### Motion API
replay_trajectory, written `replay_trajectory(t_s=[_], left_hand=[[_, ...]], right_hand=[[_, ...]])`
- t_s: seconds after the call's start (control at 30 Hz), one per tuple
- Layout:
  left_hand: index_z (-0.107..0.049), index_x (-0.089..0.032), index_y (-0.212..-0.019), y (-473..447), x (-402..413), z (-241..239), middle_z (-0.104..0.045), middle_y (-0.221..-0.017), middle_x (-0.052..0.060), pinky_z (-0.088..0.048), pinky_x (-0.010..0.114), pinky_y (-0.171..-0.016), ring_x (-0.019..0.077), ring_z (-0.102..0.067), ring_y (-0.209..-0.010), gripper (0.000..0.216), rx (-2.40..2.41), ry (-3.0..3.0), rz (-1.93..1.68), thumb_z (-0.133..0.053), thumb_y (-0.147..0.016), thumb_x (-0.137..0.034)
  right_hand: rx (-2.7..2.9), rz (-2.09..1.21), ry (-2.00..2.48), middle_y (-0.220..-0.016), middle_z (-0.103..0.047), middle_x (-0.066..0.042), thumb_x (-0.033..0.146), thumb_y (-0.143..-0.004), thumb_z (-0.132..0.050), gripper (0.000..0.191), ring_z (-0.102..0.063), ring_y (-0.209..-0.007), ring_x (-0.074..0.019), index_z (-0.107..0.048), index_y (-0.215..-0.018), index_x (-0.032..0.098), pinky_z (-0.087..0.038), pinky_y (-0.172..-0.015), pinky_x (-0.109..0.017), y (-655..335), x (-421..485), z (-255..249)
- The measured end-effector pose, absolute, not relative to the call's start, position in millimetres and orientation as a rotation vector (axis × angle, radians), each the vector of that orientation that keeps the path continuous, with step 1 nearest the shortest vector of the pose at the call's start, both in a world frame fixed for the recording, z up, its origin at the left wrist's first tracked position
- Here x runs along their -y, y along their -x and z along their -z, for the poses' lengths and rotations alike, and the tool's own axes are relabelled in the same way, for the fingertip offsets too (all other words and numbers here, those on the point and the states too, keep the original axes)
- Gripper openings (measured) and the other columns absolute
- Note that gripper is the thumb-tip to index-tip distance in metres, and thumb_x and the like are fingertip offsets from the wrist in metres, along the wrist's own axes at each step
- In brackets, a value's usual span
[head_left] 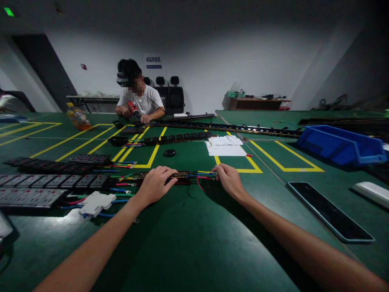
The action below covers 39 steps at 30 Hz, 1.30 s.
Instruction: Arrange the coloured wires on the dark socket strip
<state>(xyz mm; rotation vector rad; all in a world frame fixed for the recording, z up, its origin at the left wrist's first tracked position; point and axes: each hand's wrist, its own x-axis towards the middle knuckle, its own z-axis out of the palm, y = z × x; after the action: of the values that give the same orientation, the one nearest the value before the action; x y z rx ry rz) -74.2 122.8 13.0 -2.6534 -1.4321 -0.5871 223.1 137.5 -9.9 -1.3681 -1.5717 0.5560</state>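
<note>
My left hand (156, 184) lies over a dark strip with brass-coloured bars (182, 177), its fingers and thumb curled round the strip from above. Coloured wires (203, 176), blue, yellow and red among them, run out of the strip's right end. A thin red wire (200, 184) hangs down from this bunch. At the tips of the wires my right hand (228, 178) is closed in a pinch on a wire end; the small metal lugs there are partly hidden by the fingers.
Several black socket strips (54, 181) with lugged wires lie left, near a white plastic block (96, 202). A phone (330, 211) and blue bin (340, 144) are right. White papers (226, 146) and a round black object (170, 153) lie ahead. Across the table a person (139, 97) holds a red power drill (133, 108).
</note>
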Motion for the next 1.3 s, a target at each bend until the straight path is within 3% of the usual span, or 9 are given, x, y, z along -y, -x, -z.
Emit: replay_trajectory(t_s=[0.47, 0.93, 1.13, 1.3], left_hand=[[-0.066, -0.023, -0.124, 74, -123, -14, -0.07, -0.119, 0.007, -0.053, 0.044, -0.092, 0.0247, -0.063, -0.107, 0.031, 1.434, 2.654, 0.602, -0.052, -0.102, -0.039], [-0.066, -0.023, -0.123, 74, -122, -13, -0.07, -0.119, 0.007, -0.053, 0.045, -0.091, 0.0248, -0.063, -0.106, 0.03, 1.426, 2.658, 0.615, -0.053, -0.101, -0.038], [-0.065, -0.023, -0.124, 72, -123, -13, -0.07, -0.12, 0.007, -0.052, 0.045, -0.094, 0.0251, -0.063, -0.108, 0.029, 1.425, 2.661, 0.595, -0.053, -0.102, -0.038], [-0.066, -0.023, -0.123, 73, -124, -13, -0.07, -0.119, 0.007, -0.052, 0.045, -0.093, 0.0249, -0.063, -0.107, 0.03, 1.417, 2.655, 0.608, -0.053, -0.102, -0.039]], right_hand=[[1.472, -0.683, 1.244, -0.06, -0.061, -0.001, 0.055, -0.096, -0.043, 0.051, -0.058, -0.061, -0.0195, -0.075, -0.088, 0.016, -0.042, -0.062, -0.031, -226, -141, 16], [1.396, -0.856, 1.184, -0.058, -0.06, -0.001, 0.064, -0.087, -0.053, 0.052, -0.056, -0.058, -0.0183, -0.073, -0.08, 0.017, -0.042, -0.059, -0.03, -226, -142, 12], [1.4, -0.869, 1.165, -0.059, -0.062, -0.001, 0.052, -0.086, -0.057, 0.04, -0.056, -0.059, -0.0172, -0.074, -0.076, 0.016, -0.042, -0.06, -0.03, -228, -144, 15], [1.415, -0.875, 1.177, -0.062, -0.065, -0.001, 0.033, -0.073, -0.057, 0.023, -0.058, -0.061, -0.0175, -0.073, -0.077, 0.017, -0.043, -0.061, -0.029, -231, -147, 20]])
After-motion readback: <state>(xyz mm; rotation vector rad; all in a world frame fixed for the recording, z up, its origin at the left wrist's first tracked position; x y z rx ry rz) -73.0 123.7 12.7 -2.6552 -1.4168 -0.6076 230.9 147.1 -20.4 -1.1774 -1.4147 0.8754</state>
